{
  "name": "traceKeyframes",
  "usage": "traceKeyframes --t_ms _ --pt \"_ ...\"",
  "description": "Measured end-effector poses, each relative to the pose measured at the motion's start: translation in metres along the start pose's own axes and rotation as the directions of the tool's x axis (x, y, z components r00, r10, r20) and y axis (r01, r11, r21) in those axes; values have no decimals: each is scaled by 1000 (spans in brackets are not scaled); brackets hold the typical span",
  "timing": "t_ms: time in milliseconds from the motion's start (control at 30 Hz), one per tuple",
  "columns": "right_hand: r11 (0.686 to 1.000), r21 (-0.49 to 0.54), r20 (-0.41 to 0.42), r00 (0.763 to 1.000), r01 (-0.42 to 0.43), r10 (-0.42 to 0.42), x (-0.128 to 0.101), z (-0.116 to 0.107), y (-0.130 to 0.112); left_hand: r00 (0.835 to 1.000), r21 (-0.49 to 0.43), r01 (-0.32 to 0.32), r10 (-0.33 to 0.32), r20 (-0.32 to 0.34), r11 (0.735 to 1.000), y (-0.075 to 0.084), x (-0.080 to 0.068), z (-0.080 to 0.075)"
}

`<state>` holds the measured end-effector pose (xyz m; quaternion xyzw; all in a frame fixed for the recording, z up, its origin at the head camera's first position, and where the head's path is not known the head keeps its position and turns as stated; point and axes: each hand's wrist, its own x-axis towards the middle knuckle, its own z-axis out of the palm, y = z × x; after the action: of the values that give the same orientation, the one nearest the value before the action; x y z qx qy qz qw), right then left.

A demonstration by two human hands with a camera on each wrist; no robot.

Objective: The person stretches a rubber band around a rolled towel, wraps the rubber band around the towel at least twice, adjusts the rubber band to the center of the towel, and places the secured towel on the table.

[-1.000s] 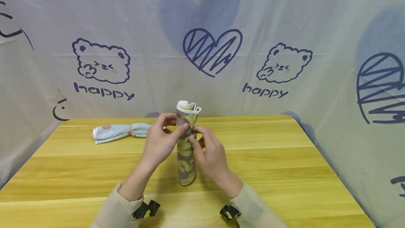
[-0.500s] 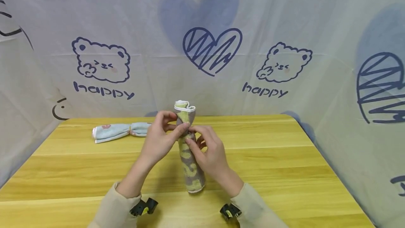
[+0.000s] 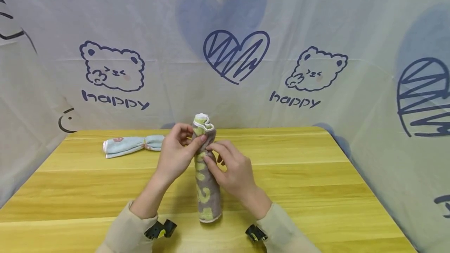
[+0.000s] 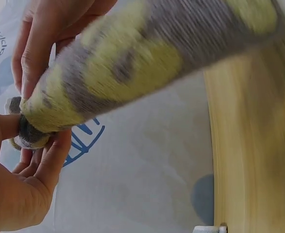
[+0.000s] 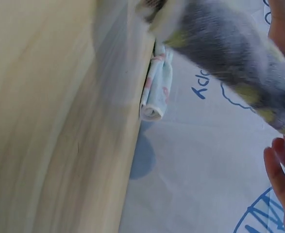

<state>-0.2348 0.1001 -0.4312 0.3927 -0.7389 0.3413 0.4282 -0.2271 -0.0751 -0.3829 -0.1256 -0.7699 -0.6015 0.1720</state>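
Centrally in the head view, a rolled grey-and-yellow towel [image 3: 207, 182] stands tilted on the wooden worktop [image 3: 316, 175], its lower end touching the boards near the bottom middle of the frame and its white-edged top poking up between the two hands. Left hand [image 3: 177, 155] grips the roll near its top from the left side, thumb across the front and fingers curled behind. Right hand [image 3: 230, 167] pinches the roll just below that from the right, fingertips [image 3: 207, 158] pressed into the cloth. Both hands sit close together, almost touching.

Left wrist view: the same towel [image 4: 132, 63] runs diagonally across the upper frame, blurred, with the left hand [image 4: 21, 184] at lower left closed on its bunched end and other fingers [image 4: 40, 43] wrapped over it at upper left. Right wrist view: the towel [image 5: 229, 58] crosses the upper right, blurred; only fingertips [image 5: 278, 170] show at the right edge, grip not readable there.

A second rolled towel, light blue with pink spots [image 3: 130, 145], lies flat at the far left of the worktop, well apart from the hands; it also shows in the right wrist view [image 5: 157, 87]. A printed backdrop sheet [image 3: 112, 69] with bears, hearts and "happy" hangs behind. Beige sleeves [image 3: 123, 233] cover both forearms.
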Motion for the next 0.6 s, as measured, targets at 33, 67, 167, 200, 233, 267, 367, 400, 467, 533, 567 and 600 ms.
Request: traceKeyframes --t_ms 33,67,167,200,233,267,367,400,467,533,567,600 --pt "1000 -19 -2 1000 5 -5 0 0 -1 1000 -3 3 -3 -9 1000 0 0 0" --pt "999 -34 -3 1000 9 -9 1 0 -2 1000 -8 6 -6 -21 1000 0 0 0" --pt "997 -72 -4 1000 18 -18 0 0 -4 998 -31 -1 -1 -65 1000 0 -1 2" --pt "997 -80 -2 1000 18 -19 0 -1 -5 997 -39 -8 5 -75 999 -1 -2 3" --pt "996 -84 2 1000 16 -15 0 -1 -5 996 -45 -13 9 -86 999 -2 -2 5" --pt "996 -84 9 1000 11 -10 0 -1 -5 995 -49 -20 15 -96 999 -3 -2 6" --pt "999 -31 47 998 -27 28 -1 -2 -3 994 -45 -45 40 -106 998 -5 -4 10" --pt "999 -4 64 997 -43 43 -1 -1 -3 993 -40 -53 48 -105 998 -5 -5 11" --pt "996 45 89 994 -71 66 -2 -1 -2 992 -32 -75 71 -105 997 -5 -5 13" --pt "993 78 105 991 -89 81 -3 0 -3 990 -35 -94 89 -107 995 -6 -5 14" --pt "992 83 107 991 -93 84 -3 1 -3 989 -38 -100 95 -111 994 -6 -5 15" --pt "992 84 106 991 -90 81 -4 2 -4 988 -43 -106 100 -118 993 -6 -5 15"
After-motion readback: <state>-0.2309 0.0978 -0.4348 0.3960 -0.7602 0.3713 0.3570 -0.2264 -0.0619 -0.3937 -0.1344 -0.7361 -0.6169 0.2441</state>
